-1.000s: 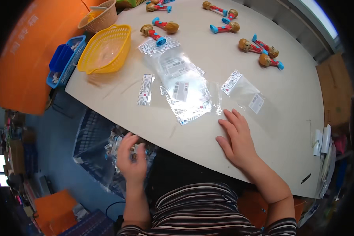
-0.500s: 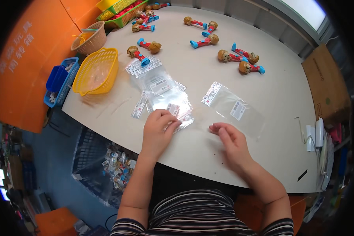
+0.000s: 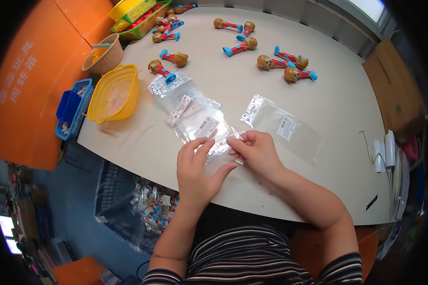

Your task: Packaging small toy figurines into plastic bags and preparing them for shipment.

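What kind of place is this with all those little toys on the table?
Probably a toy workshop or packing room. Red-and-blue figures with round brown heads lie on a wide pale table, flat clear plastic bags are piled there, and a dark-blue mesh basket holds many small shiny packets.

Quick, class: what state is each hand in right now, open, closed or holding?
Left hand: open, fingertips at the clear bags.
Right hand: closed, apparently pinching one by its edge.

The left hand [image 3: 195, 176] spreads thumb from fingers [image 3: 187, 152]; the right hand [image 3: 258, 153] is curled inward.
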The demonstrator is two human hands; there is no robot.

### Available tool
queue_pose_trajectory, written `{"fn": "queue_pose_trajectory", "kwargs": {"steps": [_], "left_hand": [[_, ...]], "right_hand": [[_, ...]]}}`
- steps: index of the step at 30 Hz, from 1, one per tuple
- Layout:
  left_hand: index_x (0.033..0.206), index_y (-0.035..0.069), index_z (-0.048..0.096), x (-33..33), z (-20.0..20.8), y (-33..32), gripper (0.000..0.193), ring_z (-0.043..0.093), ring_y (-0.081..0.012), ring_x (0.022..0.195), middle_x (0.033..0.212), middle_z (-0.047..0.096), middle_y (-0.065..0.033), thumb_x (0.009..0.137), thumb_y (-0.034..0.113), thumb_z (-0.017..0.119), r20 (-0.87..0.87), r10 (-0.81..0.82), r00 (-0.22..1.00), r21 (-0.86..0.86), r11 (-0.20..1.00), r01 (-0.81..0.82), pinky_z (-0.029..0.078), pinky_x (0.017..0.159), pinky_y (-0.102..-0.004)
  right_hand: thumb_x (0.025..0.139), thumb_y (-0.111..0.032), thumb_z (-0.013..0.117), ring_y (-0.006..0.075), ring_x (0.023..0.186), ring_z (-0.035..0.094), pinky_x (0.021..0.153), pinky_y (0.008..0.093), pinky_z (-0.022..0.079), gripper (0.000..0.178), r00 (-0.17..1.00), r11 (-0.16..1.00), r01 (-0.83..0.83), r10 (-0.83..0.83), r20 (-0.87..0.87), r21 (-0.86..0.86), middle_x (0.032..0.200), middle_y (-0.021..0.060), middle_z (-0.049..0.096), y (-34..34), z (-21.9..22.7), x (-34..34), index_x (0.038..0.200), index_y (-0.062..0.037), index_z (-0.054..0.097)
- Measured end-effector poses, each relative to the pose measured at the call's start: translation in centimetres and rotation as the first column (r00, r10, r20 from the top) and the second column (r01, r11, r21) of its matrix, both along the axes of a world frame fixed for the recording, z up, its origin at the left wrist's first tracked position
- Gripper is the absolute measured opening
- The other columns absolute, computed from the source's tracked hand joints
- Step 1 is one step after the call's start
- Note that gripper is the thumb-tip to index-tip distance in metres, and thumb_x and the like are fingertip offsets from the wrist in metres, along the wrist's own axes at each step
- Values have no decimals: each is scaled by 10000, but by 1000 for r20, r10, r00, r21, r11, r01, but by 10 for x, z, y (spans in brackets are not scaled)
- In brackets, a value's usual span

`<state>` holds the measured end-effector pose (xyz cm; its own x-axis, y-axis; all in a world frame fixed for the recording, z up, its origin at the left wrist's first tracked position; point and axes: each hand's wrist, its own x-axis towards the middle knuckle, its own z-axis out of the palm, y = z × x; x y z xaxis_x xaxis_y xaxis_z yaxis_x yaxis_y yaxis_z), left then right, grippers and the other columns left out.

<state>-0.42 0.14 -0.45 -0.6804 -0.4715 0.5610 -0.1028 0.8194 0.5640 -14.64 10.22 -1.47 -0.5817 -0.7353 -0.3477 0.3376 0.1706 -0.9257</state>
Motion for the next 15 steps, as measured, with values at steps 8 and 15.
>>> {"fn": "queue_pose_trajectory", "kwargs": {"steps": [8,15], "left_hand": [[1134,-51,616,-11,-19,8,346,647,-368,953,1040,672,-205,806,36,684,130,72,989,60,995,-81,520,828,-431],[999,0,674,-14,-22,4,201,647,-339,907,1021,680,-156,798,8,668,122,225,967,64,970,-234,521,794,-408]], "right_hand": [[898,-281,753,82,582,605,518,219,468,340,990,997,69,-74,-118,-43,656,68,664,-16,-11,4,776,22,660],[928,-276,723,70,730,616,625,225,473,297,968,985,-113,139,-210,133,780,44,680,-4,14,-24,842,0,655]]}}
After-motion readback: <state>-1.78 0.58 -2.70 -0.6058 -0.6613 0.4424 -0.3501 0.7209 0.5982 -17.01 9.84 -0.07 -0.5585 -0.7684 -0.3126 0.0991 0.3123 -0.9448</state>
